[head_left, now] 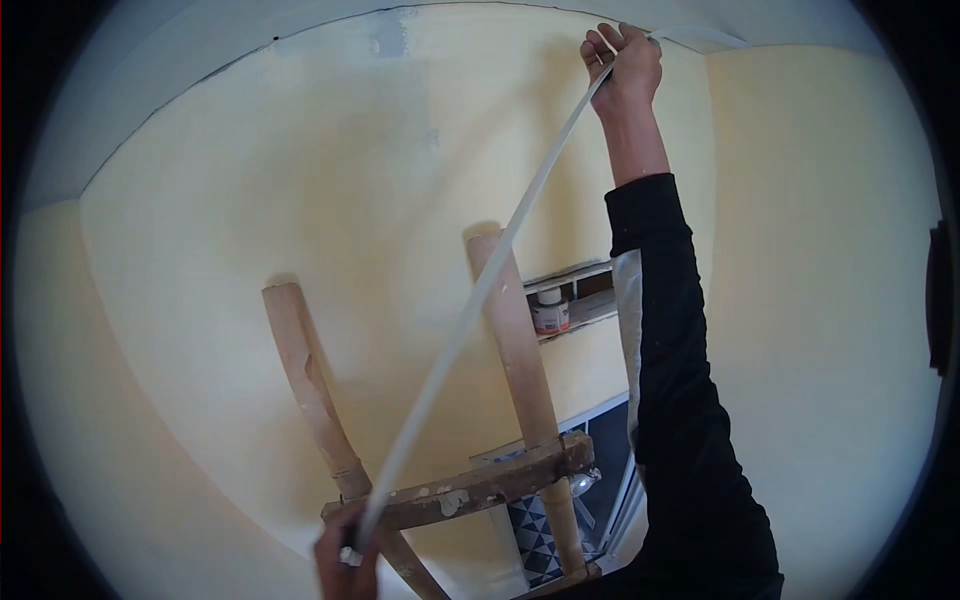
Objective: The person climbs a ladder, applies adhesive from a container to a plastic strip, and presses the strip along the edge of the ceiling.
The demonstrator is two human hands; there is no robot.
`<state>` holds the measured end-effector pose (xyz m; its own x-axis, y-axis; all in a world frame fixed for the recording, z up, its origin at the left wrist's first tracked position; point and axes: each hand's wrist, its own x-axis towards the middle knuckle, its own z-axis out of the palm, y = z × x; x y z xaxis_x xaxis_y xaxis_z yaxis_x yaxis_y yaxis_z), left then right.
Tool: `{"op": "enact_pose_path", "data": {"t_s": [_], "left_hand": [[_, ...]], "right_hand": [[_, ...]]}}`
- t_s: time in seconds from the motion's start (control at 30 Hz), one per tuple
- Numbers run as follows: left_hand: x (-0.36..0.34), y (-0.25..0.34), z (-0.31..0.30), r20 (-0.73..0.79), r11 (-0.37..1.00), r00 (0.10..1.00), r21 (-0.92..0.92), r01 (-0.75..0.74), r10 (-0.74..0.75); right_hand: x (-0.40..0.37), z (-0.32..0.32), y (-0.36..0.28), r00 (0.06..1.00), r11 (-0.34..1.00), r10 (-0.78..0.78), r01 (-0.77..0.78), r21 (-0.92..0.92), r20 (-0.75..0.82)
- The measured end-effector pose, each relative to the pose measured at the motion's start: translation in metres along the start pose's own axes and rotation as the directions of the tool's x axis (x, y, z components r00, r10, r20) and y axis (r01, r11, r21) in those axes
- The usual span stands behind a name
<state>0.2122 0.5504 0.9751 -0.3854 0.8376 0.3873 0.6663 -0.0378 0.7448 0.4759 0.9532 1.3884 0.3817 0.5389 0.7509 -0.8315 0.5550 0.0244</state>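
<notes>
My right hand (628, 78) is raised to the top of the yellow wall, close to the ceiling edge. Its thumb and finger pinch a long, narrow whitish strip (455, 345) that looks like tape. From there the strip runs taut, down and to the left, to my left hand (345, 560), low in view. That hand is closed around the lower end; a small shiny bit shows between its fingers, but whether it holds a roll is hidden. Beyond my right hand, a loose length of the strip curves along the ceiling to the right.
A wooden ladder stands against the wall, its two poles (512, 340) and a paint-spotted rung (470, 495) below the strip. A small can (550, 312) sits in a wall opening (590, 305) behind my right arm. Lower down is an opening with patterned tiles (532, 540).
</notes>
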Motion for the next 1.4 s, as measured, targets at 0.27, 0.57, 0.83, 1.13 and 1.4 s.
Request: {"op": "enact_pose_path", "data": {"t_s": [0.27,0.57,0.83,1.13,1.4], "left_hand": [[0.052,0.069,-0.146,-0.335,0.492,0.565,0.857,-0.149,0.754],[0.185,0.145,-0.292,-0.356,0.224,0.229,0.862,0.454,0.906],[0.290,0.143,-0.330,-0.473,0.415,0.218,0.871,0.264,0.853],[0.362,0.135,-0.364,-0.514,0.508,0.060,0.857,0.085,0.856],[0.411,0.126,-0.358,-0.629,0.648,-0.280,0.761,-0.030,0.726]], "right_hand": [[0.055,-0.028,0.045,0.985,0.979,-0.169,0.171,-0.110,0.025],[0.120,-0.080,0.090,0.978,0.863,-0.209,0.188,-0.470,0.007],[0.152,-0.094,0.103,0.955,0.560,-0.298,0.179,-0.809,0.005],[0.192,-0.091,0.125,0.942,0.473,-0.298,0.286,-0.833,0.154],[0.179,-0.079,0.123,0.781,0.372,-0.523,0.570,-0.732,0.342]]}}
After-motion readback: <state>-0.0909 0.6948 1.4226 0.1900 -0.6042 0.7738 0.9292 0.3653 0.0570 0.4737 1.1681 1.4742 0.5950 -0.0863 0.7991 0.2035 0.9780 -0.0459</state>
